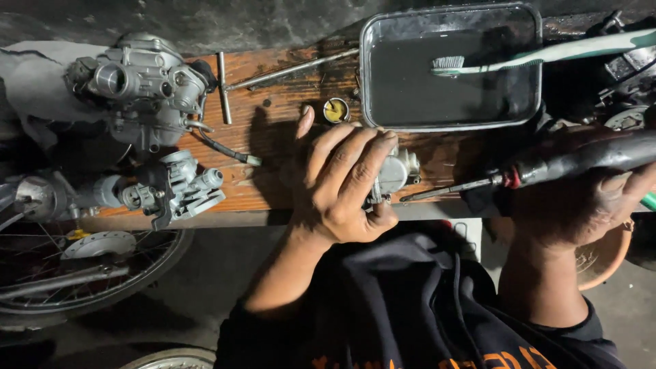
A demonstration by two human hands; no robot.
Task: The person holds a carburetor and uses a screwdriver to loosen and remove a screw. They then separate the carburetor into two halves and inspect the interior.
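Observation:
My left hand grips a small silver carburetor and holds it down near the front edge of a worn wooden plank. My right hand is closed around the black handle of a screwdriver. Its thin shaft points left, and the tip sits right beside the carburetor. A small round cap with yellow inside lies on the plank just above my left hand.
A metal tray of dark liquid stands at the back, with a toothbrush across it. Two more carburetors and a T-handle wrench lie at left. A spoked wheel is at lower left.

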